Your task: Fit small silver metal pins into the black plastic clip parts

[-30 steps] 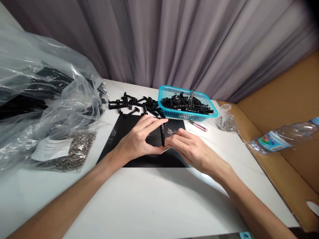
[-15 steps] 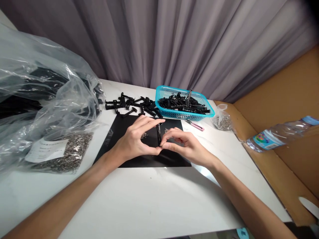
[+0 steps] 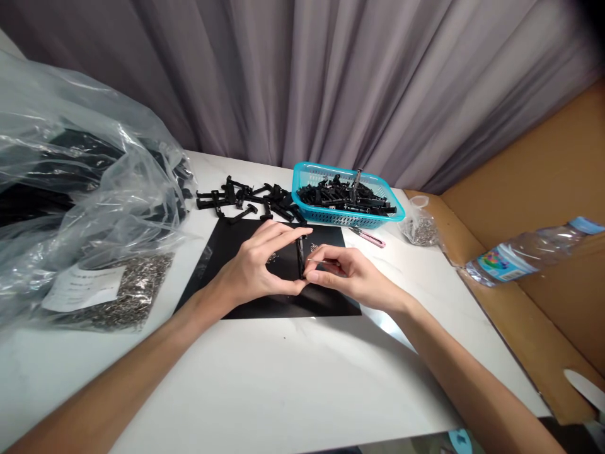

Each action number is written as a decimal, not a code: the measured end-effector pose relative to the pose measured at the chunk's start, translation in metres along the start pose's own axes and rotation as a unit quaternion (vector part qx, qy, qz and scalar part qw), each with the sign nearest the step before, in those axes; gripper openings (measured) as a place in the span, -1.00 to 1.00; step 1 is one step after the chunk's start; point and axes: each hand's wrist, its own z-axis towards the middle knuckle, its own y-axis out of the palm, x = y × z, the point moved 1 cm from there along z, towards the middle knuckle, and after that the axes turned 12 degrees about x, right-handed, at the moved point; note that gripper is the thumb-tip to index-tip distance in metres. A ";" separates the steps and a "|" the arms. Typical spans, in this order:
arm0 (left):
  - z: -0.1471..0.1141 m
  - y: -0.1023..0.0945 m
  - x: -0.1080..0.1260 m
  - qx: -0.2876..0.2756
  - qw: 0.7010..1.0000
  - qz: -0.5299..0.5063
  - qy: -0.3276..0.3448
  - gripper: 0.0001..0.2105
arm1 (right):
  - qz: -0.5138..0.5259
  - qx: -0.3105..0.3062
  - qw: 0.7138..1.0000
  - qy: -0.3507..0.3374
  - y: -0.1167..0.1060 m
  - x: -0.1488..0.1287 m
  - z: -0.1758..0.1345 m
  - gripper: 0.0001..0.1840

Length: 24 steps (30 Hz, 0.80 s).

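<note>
My left hand (image 3: 258,261) is closed on a slim black plastic part (image 3: 300,257), held upright between thumb and forefinger, one at each end. At the part's lower end, the fingertips of my right hand (image 3: 352,277) are pinched together, touching or nearly touching it. A thin metal pin (image 3: 317,261) shows between the right thumb and forefinger; its full shape is hidden. Both hands are above a black mat (image 3: 265,309). Small metal pieces (image 3: 314,248) lie on the mat beyond my fingers, with more of them (image 3: 271,258) behind the left hand.
Loose black parts (image 3: 243,197) lie behind the mat. A blue basket (image 3: 347,217) holds many more. To its right are a pink-handled cutter (image 3: 368,238), a small bag (image 3: 420,227) and a bottle (image 3: 510,260). A bag of metal pieces (image 3: 142,290) and large plastic bags (image 3: 118,170) stand left.
The right forefinger has shifted slightly, and the thin metal pin now shows between the fingers. My left hand keeps the black part in the same upright hold. The whole view has shifted a little.
</note>
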 end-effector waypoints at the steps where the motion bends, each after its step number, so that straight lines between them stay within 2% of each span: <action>1: 0.000 0.000 0.000 -0.001 1.000 0.001 0.000 -0.35 | 0.016 0.009 1.000 0.015 0.001 0.001 0.000 -0.77; 7: 0.002 -0.002 -0.001 0.005 1.000 0.008 0.014 -0.38 | 0.082 0.054 0.993 0.069 0.009 0.002 0.000 -0.64; 12: 0.004 -0.005 0.002 -0.002 0.999 0.020 0.032 -0.40 | 0.133 0.047 0.986 0.089 0.014 0.002 0.000 -0.60; 19: 0.002 -0.005 0.002 -0.019 0.999 0.025 0.022 -0.38 | 0.098 0.065 0.988 0.100 0.017 0.006 -0.001 -0.58; 24: 0.000 -0.003 -0.001 -0.006 1.000 0.018 -0.009 -0.39 | 0.081 0.077 0.990 0.083 0.016 0.007 0.000 -0.58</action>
